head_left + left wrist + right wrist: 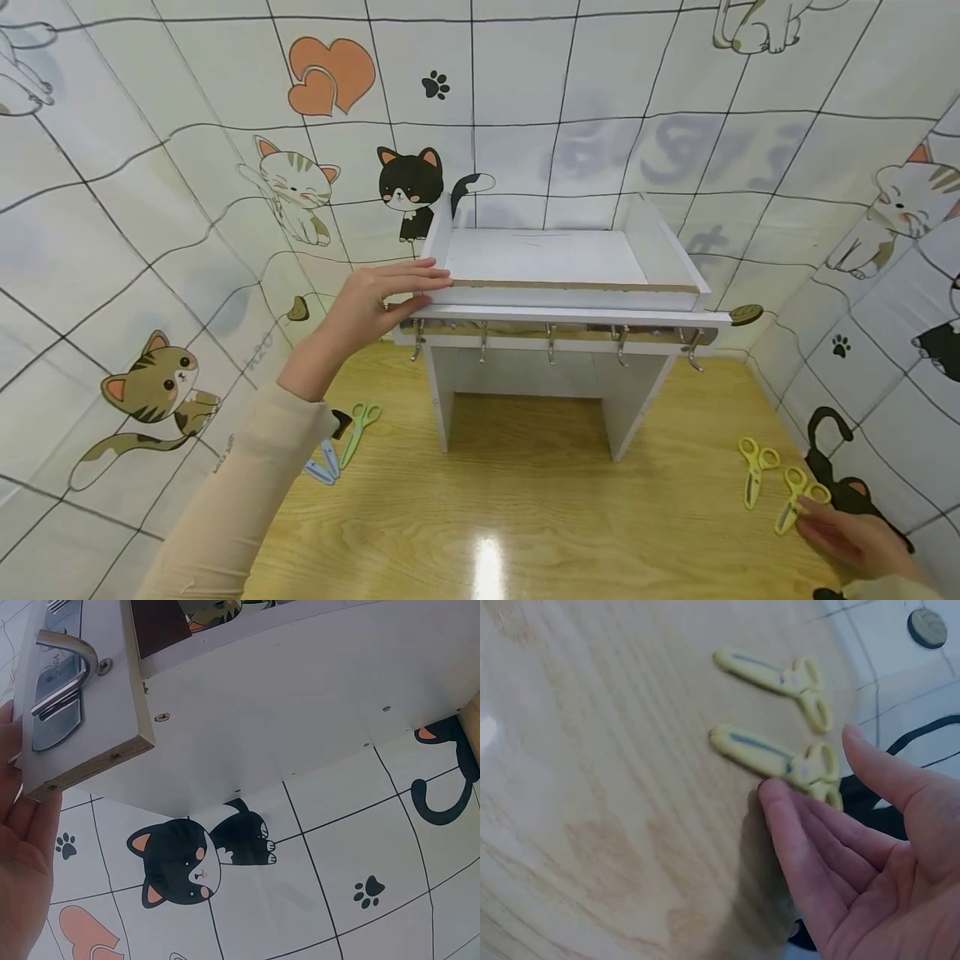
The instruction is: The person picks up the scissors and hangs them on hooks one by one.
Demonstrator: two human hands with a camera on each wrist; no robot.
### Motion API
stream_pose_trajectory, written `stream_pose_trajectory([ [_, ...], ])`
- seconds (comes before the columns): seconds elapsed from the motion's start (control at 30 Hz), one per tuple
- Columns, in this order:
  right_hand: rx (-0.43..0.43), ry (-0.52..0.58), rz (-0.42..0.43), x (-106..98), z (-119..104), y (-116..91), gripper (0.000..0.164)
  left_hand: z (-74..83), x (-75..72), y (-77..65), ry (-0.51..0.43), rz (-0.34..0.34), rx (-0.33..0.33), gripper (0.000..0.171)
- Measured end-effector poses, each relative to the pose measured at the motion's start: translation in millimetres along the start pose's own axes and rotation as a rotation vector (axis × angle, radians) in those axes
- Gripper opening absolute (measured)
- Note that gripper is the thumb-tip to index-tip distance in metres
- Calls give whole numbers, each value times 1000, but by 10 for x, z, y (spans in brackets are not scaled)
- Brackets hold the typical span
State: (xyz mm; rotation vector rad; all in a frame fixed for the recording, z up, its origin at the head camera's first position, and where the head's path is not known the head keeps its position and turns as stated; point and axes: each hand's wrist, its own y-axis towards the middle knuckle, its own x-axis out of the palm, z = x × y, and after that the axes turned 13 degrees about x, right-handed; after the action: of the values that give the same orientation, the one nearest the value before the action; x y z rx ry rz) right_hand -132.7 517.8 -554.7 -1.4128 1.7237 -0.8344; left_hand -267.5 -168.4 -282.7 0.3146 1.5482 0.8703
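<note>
A small white wooden shelf (547,297) with a tray-like top and a row of metal hooks (551,346) stands at the back of the table. My left hand (378,292) rests on its front left corner, fingers extended over the rim and thumb lower, by the front edge. Seen from the left wrist, a hook (71,652) and the panel's end are beside that hand. At the far right, my right hand (851,529) reaches to the nearer yellow scissors (754,752), its fingertips right at their edge and its thumb spread apart. Another pair of yellow scissors (757,673) lies alongside.
On the left of the wooden table (540,500) lie green scissors (352,442) and a light blue pair (322,471), partly behind my left forearm. White sheeting (525,75) with cat drawings and grid lines encloses the table at the back and sides.
</note>
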Motion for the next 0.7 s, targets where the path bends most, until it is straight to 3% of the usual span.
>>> stream_pose_trajectory([
  [0.13, 41, 40, 133, 59, 28, 81, 22, 8, 3, -2, -5, -2, -6, 40],
  [0.2, 33, 6, 220, 98, 26, 117, 24, 10, 3, -6, -1, -2, -9, 40],
  [0.4, -12, -329, 439, 185, 0, 130, 33, 7, 5, -16, 2, 1, -4, 40],
  [0.53, 25, -464, 483, 287, -90, -17, 35, 9, 3, -19, 9, 6, 6, 40],
  [0.7, 74, -425, 443, 396, -175, -219, 32, 15, 5, -9, 11, 11, 11, 40],
])
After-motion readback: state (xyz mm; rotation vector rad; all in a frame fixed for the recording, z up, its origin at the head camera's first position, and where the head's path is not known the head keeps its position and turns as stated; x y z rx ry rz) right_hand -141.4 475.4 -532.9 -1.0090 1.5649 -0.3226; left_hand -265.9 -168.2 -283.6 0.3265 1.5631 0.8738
